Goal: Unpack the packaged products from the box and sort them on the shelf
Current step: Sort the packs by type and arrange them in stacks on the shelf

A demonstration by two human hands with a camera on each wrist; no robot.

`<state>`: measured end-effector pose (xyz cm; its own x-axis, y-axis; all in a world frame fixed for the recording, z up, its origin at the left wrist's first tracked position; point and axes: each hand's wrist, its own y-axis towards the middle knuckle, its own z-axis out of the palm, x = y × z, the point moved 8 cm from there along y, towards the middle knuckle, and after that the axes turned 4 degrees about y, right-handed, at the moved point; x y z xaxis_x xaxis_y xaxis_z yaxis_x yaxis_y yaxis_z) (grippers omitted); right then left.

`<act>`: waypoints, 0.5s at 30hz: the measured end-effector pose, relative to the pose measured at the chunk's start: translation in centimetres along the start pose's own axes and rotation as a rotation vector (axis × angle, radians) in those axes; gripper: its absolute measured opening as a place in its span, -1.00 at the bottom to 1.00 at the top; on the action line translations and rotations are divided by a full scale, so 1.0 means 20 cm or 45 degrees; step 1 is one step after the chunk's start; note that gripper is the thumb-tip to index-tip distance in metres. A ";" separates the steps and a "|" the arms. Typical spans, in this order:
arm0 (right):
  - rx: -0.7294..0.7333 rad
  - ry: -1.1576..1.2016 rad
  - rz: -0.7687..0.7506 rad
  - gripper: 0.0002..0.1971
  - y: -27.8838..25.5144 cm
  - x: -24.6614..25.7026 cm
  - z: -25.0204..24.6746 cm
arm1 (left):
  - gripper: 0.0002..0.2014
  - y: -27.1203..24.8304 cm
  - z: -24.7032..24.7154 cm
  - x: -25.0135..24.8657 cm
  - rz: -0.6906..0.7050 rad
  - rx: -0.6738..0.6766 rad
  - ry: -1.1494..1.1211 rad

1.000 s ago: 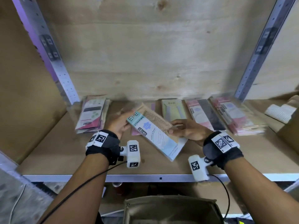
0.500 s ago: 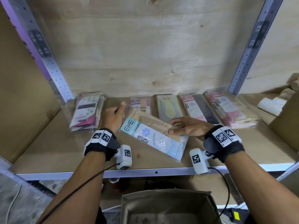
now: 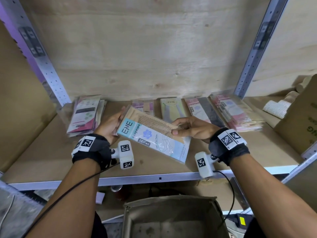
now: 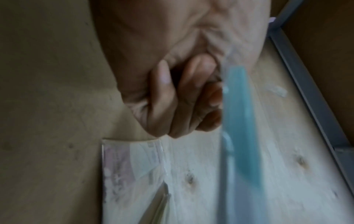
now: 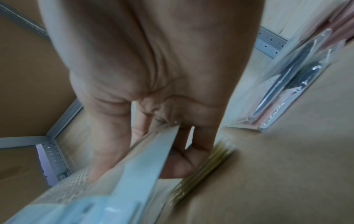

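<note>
A light-blue ENE stocking packet with tan mesh showing is held slanted just above the wooden shelf. My left hand holds its upper left end, fingers curled behind it; the left wrist view shows those curled fingers against the packet's blue edge. My right hand pinches the packet's right side, thumb on top and fingers beneath. In the right wrist view the packet runs out from that hand.
Along the shelf's back lie a pink pile, a pink-tan packet, a yellow-green packet, a pink-black packet and a tall stack. An open cardboard box stands below. Another carton and white rolls are at the right.
The packet stays between both hands and has shifted slightly left. My left hand has closed in on its left end.
</note>
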<state>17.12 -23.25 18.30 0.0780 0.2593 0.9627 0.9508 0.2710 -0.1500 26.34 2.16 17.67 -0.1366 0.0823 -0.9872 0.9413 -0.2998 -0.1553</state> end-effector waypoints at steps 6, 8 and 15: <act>-0.035 -0.005 -0.026 -0.86 -0.03 0.06 0.01 | -0.63 -0.03 -0.02 -0.04 -0.025 -0.055 0.021; -0.046 -0.003 -0.016 -0.89 -0.04 0.06 0.01 | -0.58 -0.03 -0.04 -0.03 -0.054 -0.109 0.025; -0.120 0.037 0.004 -0.82 -0.06 0.05 -0.05 | -0.44 -0.05 -0.11 -0.02 -0.068 -0.296 -0.055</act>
<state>16.38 -24.16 19.55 0.0883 0.2328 0.9685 0.9744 0.1814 -0.1324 26.16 4.52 18.33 -0.1965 0.0496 -0.9793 0.9774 -0.0690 -0.1996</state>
